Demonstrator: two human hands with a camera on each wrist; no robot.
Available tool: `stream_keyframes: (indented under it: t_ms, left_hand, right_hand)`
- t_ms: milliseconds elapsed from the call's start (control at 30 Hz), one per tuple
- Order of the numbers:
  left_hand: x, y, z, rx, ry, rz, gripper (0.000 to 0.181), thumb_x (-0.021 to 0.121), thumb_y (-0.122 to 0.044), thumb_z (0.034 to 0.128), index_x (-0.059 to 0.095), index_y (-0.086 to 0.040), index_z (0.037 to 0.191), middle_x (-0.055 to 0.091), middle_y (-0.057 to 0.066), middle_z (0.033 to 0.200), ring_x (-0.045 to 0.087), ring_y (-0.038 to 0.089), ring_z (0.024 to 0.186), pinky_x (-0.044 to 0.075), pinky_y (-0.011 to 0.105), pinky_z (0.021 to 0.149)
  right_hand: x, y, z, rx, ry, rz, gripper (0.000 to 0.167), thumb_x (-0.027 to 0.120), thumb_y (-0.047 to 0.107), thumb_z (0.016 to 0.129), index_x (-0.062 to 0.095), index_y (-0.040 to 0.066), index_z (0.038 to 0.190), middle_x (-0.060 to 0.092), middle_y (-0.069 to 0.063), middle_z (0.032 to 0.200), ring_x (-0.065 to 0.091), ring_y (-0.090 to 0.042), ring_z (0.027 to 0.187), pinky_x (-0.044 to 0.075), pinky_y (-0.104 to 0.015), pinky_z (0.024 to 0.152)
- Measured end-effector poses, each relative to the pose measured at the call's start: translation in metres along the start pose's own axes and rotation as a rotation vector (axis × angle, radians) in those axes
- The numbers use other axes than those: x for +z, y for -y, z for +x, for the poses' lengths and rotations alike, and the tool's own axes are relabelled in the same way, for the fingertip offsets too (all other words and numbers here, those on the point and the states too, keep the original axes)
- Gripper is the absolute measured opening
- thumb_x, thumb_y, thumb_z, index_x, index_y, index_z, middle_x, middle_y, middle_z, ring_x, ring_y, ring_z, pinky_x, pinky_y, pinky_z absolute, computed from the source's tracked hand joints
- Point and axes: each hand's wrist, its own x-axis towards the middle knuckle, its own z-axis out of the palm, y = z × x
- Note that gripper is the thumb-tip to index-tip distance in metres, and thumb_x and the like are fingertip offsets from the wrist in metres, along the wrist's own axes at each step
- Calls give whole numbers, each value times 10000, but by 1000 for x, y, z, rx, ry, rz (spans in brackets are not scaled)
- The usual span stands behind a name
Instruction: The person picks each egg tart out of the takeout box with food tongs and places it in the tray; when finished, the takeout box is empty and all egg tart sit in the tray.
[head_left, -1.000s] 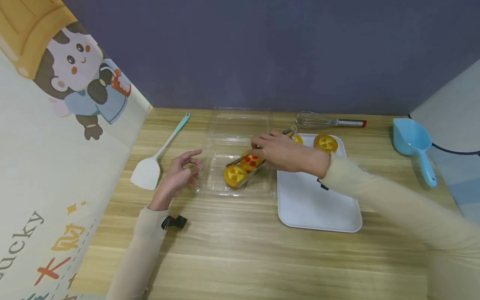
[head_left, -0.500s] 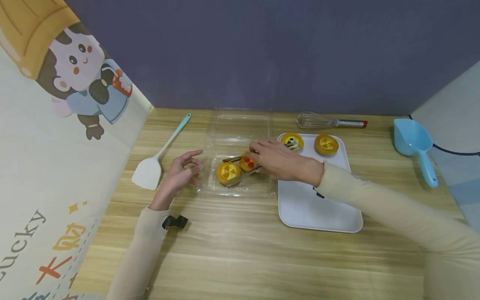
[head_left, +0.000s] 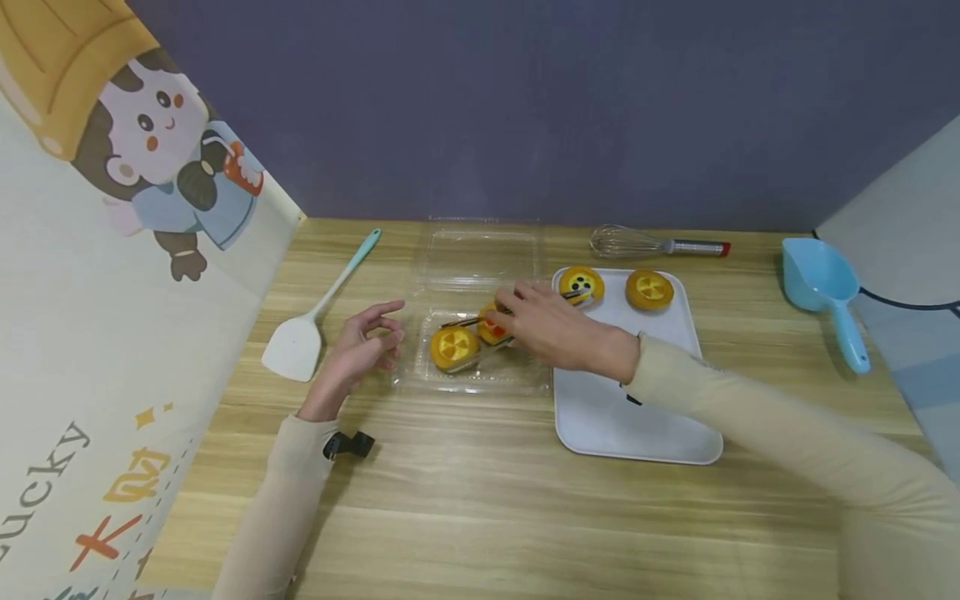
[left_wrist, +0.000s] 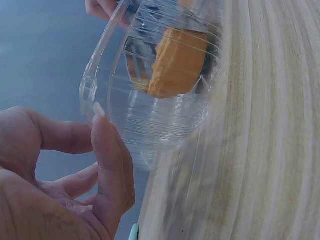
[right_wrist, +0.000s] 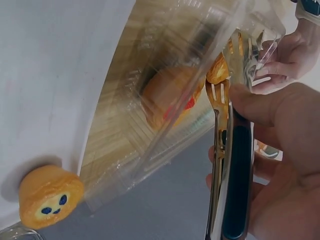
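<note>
My right hand [head_left: 558, 325] holds metal tongs [right_wrist: 235, 165] with dark grips, fingers and thumb around the arms. The slotted tips reach into a clear hinged plastic box [head_left: 483, 387]. Beside these tips sits a tart with yellow topping [head_left: 453, 348]; whether they touch it, I cannot tell. A red-topped tart [head_left: 492, 325] lies in the box too, partly hidden by the tongs and hand. My left hand [head_left: 360, 350] stays at the box's left side, fingers loosely bent and holding nothing. In the left wrist view a fingertip is close to the rim; contact is unclear.
A white tray [head_left: 637, 425] on the right bears a blueberry-dotted tart [head_left: 581, 285] and a yellow-topped tart [head_left: 649, 290]. Behind it lies a whisk [head_left: 660, 244]; a blue scoop [head_left: 821, 279] is far right. A white spatula [head_left: 294, 346] lies left. A dark wall stands behind.
The yellow-topped tart in the box has shifted left, away from the red-topped one. My right hand and tongs have moved slightly left and nearer, uncovering the blueberry tart. My left hand has stayed put.
</note>
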Motion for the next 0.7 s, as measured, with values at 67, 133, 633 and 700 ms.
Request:
stream_keyframes:
  t_ms: [67, 133, 633, 700]
  left_hand:
    - [0, 1, 0, -4, -1, -1, 594, 604, -35, 1014, 447, -127, 1580, 598, 179, 1244, 624, 111, 729, 614, 251, 596]
    - [0, 1, 0, -4, -1, -2, 598, 607, -33, 1011, 447, -125, 1579, 600, 179, 1240, 625, 109, 727, 612, 247, 591]
    - [0, -2, -1, 4, -7, -4, 583, 597, -24, 1017, 446, -98, 1575, 590, 188, 1239, 621, 112, 715, 615, 268, 592]
    - [0, -2, -1, 3, -6, -6, 585, 597, -24, 1018, 442, -95, 1577, 590, 185, 1238, 622, 113, 717, 618, 269, 593]
  right_hand:
    - [2, 1, 0, 0, -12, -13, 479, 770, 245, 957, 640, 125, 1403, 565, -89, 1195, 536, -279, 997, 551, -425, 809]
    - [4, 3, -1, 0, -24, -26, 490, 773, 241, 954, 637, 129, 1410, 564, -90, 1195, 529, -272, 979, 541, -407, 781]
    - [9, 6, -7, 48, -56, 31, 537, 798, 147, 926, 625, 112, 1434, 589, -105, 1258, 558, -280, 1092, 551, -466, 896]
    - [9, 6, -7, 54, -57, 33, 532, 792, 165, 935, 623, 114, 1437, 591, -102, 1267, 561, -277, 1113, 548, -468, 918]
